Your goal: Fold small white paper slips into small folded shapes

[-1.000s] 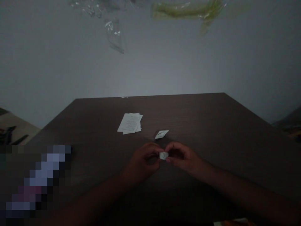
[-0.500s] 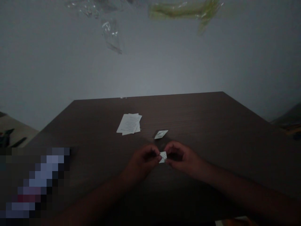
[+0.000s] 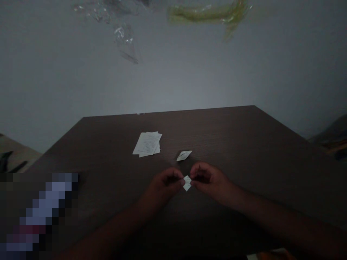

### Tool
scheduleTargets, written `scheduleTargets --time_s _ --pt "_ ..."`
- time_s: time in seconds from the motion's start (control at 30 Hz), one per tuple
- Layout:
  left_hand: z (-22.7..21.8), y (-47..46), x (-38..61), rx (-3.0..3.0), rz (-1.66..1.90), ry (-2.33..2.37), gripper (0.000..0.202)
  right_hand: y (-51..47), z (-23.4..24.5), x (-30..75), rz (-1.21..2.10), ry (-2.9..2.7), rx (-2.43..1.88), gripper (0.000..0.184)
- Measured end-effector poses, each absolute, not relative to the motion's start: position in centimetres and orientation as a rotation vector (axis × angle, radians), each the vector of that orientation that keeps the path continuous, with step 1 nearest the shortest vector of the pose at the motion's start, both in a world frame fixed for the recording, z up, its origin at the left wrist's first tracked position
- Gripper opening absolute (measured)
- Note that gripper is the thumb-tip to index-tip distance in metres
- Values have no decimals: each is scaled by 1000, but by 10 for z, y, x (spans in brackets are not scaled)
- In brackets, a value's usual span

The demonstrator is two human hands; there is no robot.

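My left hand [image 3: 165,186] and my right hand [image 3: 207,178] hover over the dark wood table [image 3: 230,144], fingertips nearly meeting. Pinched between both sets of fingertips is a small folded white paper [image 3: 187,183], its diamond shape pointing downward. A little farther out lies a second folded paper piece [image 3: 184,155], flat on the wood and untouched. To its left rests a small stack of printed paper sheets [image 3: 146,144], out of reach of my fingers.
The table's far edge meets a grey wall [image 3: 173,79], with clear plastic film [image 3: 124,39] and a greenish strip [image 3: 208,12] at the top. A low surface with dark items [image 3: 11,159] sits left. A pixelated blur [image 3: 46,213] covers the lower left.
The paper between my fingers now shows as a neater diamond, turned point down. My hands have drawn slightly apart, and the whole view has shifted a little.
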State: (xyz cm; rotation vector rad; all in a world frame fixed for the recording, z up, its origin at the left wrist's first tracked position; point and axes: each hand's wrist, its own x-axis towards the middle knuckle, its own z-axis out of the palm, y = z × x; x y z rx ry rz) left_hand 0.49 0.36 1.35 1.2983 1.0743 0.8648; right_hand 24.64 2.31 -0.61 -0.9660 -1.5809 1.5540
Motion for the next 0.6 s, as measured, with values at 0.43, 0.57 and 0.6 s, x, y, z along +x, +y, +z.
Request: scheduleTargets --time_s 0.43,0.57,0.6 --pt "14 -11 16 1471 984 1165 19 8 -2 238 1444 -1804 -943 15" --pt "15 -11 18 1386 980 1151 25 5 0 235 1457 -1708 -975 12" --pt "15 -10 17 1377 976 1147 26 5 0 235 1474 -1648 -996 15"
